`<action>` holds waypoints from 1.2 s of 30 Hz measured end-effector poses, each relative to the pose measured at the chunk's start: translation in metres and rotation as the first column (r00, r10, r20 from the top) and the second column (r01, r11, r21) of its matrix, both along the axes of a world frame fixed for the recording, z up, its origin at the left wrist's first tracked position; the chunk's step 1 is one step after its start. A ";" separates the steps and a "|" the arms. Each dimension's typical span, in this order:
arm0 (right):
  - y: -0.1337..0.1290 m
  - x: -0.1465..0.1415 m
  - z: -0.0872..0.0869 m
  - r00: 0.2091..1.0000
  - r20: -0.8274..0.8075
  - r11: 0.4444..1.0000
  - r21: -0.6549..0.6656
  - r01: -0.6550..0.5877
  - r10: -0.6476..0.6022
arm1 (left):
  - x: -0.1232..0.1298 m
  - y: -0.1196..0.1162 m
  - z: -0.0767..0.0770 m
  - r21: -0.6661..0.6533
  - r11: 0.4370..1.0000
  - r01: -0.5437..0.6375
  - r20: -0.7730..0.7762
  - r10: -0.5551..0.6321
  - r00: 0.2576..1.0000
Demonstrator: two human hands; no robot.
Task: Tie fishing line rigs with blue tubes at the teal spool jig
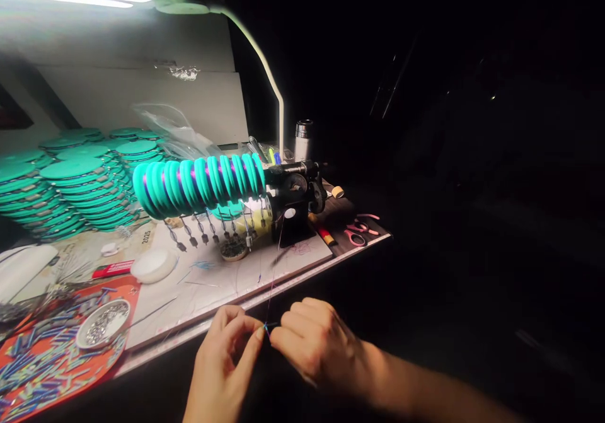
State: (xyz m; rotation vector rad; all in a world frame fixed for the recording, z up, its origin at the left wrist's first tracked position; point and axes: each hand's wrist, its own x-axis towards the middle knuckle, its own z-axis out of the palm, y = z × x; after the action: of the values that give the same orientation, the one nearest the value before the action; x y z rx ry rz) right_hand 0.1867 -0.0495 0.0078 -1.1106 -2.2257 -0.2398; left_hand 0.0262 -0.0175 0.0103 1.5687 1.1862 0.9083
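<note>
A fine purple thread runs down from beside the black clamp device to my hands, in front of the bench edge. My left hand pinches the thread between thumb and forefinger, where a tiny bluish knot or bead shows. Close against it on the right, my right hand is closed with fingers curled, also gripping the thread. A short dark tip sticks out between the hands, too small to name. Above them, a row of teal foam spools sits on the device's shaft, with small metal swivels hanging below.
Stacks of teal discs stand at the back left. An orange tray carries small coloured tubes and a white dish of metal beads. Pink scissors lie near the bench's right corner. A lamp arches overhead; a flask stands behind.
</note>
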 end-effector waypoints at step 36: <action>0.024 -0.003 0.011 0.624 -0.729 0.823 -0.517 -0.234 -0.281 | -0.001 -0.001 0.007 -0.442 0.894 -0.068 0.258 0.200 0.945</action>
State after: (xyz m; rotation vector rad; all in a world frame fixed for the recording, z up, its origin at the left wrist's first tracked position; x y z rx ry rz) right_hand 0.1839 -0.0255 0.0193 -1.2136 -1.4532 0.8476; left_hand 0.0253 -0.0189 0.0171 0.9663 1.1885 0.8652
